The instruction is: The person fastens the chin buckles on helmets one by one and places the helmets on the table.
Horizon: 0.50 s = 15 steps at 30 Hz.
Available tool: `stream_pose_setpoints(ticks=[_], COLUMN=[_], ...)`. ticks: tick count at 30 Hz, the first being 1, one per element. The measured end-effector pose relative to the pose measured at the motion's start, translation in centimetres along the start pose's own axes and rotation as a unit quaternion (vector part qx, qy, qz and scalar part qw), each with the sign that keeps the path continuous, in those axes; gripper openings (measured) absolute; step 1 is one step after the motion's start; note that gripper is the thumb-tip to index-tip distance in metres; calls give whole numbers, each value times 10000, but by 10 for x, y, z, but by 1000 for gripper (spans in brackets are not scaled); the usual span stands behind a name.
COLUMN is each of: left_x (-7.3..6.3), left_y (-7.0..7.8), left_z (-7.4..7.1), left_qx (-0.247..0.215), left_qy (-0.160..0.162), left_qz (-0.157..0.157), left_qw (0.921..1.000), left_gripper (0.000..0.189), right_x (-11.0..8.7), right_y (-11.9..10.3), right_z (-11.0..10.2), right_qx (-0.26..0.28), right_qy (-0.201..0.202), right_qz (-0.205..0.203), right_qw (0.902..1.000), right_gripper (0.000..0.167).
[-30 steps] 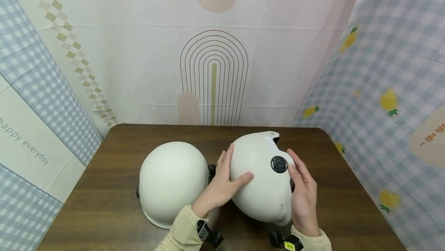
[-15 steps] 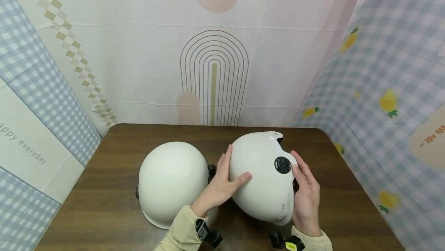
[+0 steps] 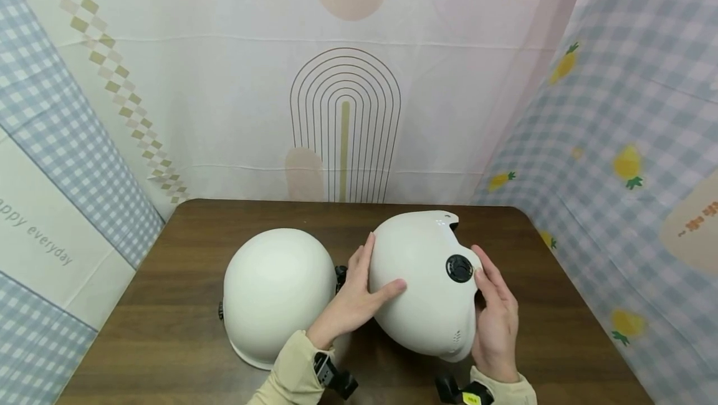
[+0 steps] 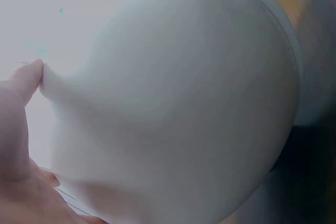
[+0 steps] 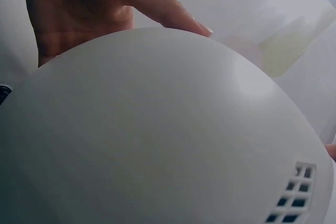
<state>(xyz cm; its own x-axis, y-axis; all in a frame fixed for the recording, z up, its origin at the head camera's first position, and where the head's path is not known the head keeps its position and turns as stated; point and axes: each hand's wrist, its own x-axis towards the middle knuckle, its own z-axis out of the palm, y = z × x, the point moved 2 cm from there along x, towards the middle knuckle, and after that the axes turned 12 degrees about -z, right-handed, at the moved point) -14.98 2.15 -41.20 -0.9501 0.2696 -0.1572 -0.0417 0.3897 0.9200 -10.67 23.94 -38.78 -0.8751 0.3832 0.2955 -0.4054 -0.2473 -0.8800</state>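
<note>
**2 hands turning a tilted helmet**

The helmet (image 3: 421,280) is held between both hands, tilted on its side, over the middle of the worktop (image 3: 185,305) and a little toward its right edge. To do this step well, in my judgement, the hold should stay wide and even: the shell is smooth and round, so it can slip if only the fingertips press it. It is better to keep the palms against the curve and to turn it slowly. The black knob (image 3: 459,268) on the side is a good mark to follow the rotation. The second helmet (image 3: 278,293) stands dome up just beside it, toward the left edge, so a swing to the left could knock it.

The left hand (image 3: 356,296) lies on the left side of the shell, the fingers spread and nearly straight, the thumb pressed flat on the front of the dome. It supports and does not clench. The right hand (image 3: 496,318) cups the right edge near the knob; its fingers bend lightly round the rim, so I judge that it grasps the helmet there. Both forearms come from the near edge, in beige sleeves (image 3: 291,374), each with a black wrist mount.
</note>
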Motion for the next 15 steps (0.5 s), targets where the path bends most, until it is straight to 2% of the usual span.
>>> stream_pose_setpoints(ticks=[6,15], left_x=[-1,-1], left_y=[0,3], left_z=[-2,-2], left_qx=[54,69], left_qy=[23,95], left_qz=[-150,-18], left_qw=[9999,9999], left_gripper=[99,93], right_x=[-1,2], right_y=[2,3], right_z=[-1,-8], right_qx=[236,648], right_qy=[49,186], right_qz=[41,271], right_qw=[9997,9974], right_gripper=[41,42])
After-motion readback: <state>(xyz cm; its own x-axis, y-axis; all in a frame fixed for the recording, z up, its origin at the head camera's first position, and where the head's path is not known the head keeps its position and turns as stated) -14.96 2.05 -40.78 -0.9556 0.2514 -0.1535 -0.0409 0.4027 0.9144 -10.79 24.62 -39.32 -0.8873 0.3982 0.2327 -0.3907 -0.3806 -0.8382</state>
